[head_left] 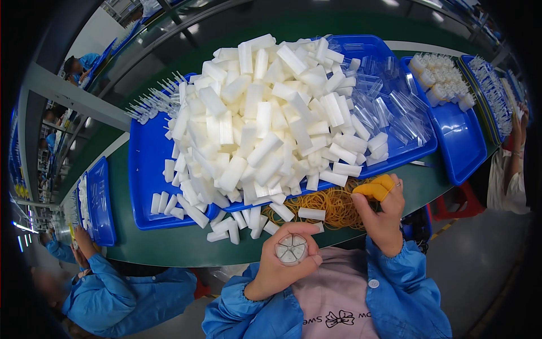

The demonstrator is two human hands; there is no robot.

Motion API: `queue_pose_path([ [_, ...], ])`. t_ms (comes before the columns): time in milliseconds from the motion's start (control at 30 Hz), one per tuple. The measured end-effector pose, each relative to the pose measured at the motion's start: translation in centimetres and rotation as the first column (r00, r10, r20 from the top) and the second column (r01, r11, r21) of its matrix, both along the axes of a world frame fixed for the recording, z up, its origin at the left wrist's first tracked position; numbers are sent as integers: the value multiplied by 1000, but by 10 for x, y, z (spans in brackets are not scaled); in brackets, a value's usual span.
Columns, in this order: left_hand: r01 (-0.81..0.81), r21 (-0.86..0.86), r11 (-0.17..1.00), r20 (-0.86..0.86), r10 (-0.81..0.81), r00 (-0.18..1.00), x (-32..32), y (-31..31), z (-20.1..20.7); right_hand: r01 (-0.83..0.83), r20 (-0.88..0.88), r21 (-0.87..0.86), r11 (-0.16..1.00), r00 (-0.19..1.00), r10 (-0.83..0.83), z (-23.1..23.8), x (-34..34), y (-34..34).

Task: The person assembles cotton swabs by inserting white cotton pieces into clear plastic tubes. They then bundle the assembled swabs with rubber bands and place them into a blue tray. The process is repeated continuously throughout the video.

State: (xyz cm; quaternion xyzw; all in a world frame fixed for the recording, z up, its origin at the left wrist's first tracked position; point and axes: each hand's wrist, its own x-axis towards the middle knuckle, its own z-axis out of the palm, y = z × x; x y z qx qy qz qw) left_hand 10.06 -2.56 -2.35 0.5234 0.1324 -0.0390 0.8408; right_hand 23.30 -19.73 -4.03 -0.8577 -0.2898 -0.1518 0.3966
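My left hand (288,260) is wrapped round a cylindrical bundle of wedge-shaped pieces (291,249), seen end-on, with its segments meeting at the centre. To the right, my right hand (384,212) wears yellow finger cots (375,187). Its fingers are curled toward the thumb above a heap of amber rubber bands (333,208); what lies between the fingertips is hidden. Beyond both hands rises a big pile of white foam-like blocks (254,124), which spills over the front of a blue tray (148,186) onto the green table (169,243).
Clear plastic tubes (389,113) lie in a blue tray at the right of the pile. Another blue tray (463,135) holds bundled whitish parts (440,76). White thin-tipped parts (161,96) stick out at left. A co-worker in a blue sleeve (113,282) sits to the left.
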Motion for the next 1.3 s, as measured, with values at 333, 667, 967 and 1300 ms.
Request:
queue_pose_path([
  [333,240,-7,971,-26,-240,970,17,-19,6,-203,-139,192,960,963,231,35,-22,4],
  [667,339,646,684,152,-550,821,4,-22,-25,-559,-56,58,827,826,561,45,-36,11],
  [967,455,17,890,100,-455,885,12,10,10,-508,369,-290,812,723,584,57,-54,-30],
  [1300,69,-514,855,186,32,982,3,-3,-12,-325,-281,912,249,-54,958,33,-40,-39],
])
